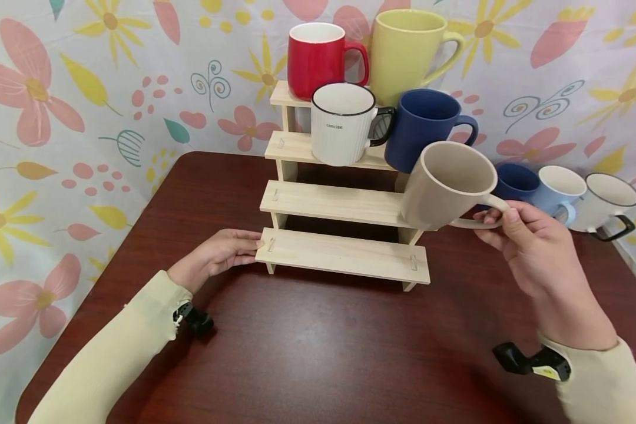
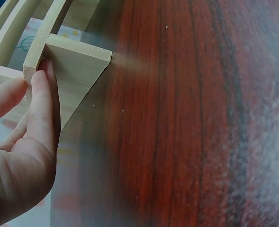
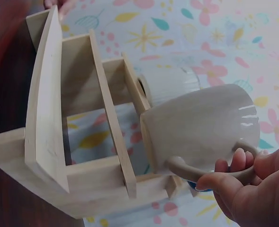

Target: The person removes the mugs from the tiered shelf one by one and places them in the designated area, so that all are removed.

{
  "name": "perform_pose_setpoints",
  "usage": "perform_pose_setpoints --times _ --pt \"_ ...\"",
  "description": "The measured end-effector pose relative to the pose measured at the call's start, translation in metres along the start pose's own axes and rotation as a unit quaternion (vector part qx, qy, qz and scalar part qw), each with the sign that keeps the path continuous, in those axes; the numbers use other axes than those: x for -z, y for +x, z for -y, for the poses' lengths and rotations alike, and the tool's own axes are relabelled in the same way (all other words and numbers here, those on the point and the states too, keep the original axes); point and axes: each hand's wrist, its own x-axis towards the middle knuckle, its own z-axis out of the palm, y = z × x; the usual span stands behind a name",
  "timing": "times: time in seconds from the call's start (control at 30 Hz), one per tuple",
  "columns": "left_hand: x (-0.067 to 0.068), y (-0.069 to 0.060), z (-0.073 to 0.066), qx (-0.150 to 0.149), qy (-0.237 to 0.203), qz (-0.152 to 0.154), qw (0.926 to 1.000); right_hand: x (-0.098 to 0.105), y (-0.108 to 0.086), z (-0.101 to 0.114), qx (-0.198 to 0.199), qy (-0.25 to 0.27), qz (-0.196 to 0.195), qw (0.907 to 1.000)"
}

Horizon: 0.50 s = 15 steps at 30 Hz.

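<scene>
A beige mug (image 1: 445, 185) is at the right end of the third step down of a wooden stepped rack (image 1: 339, 254). My right hand (image 1: 540, 253) grips its handle; in the right wrist view the fingers curl round the handle of the mug (image 3: 205, 127). Whether the mug's base touches the step cannot be told. With thumb and fingers, my left hand (image 1: 219, 253) pinches the left end of the lowest step, and the left wrist view shows the fingertips on the edge of that board (image 2: 44, 42).
A red mug (image 1: 315, 59) and a yellow-green mug (image 1: 403, 53) stand on the top step. White (image 1: 336, 132) and navy (image 1: 416, 132) mugs occupy the second. Behind my right hand are a small navy mug (image 1: 514, 182), a light blue mug (image 1: 559, 191) and a black-rimmed mug (image 1: 604, 203).
</scene>
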Motion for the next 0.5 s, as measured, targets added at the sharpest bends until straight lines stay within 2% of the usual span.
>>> perform_pose_setpoints --times 0.3,0.5 --pt "0.0 0.001 0.002 -0.001 -0.003 -0.002 1.0 0.022 -0.013 0.004 0.024 0.042 -0.021 0.9986" --pt "0.001 0.0 0.002 0.0 -0.001 -0.004 1.0 0.036 -0.015 0.006 0.027 0.035 -0.039 0.9983"
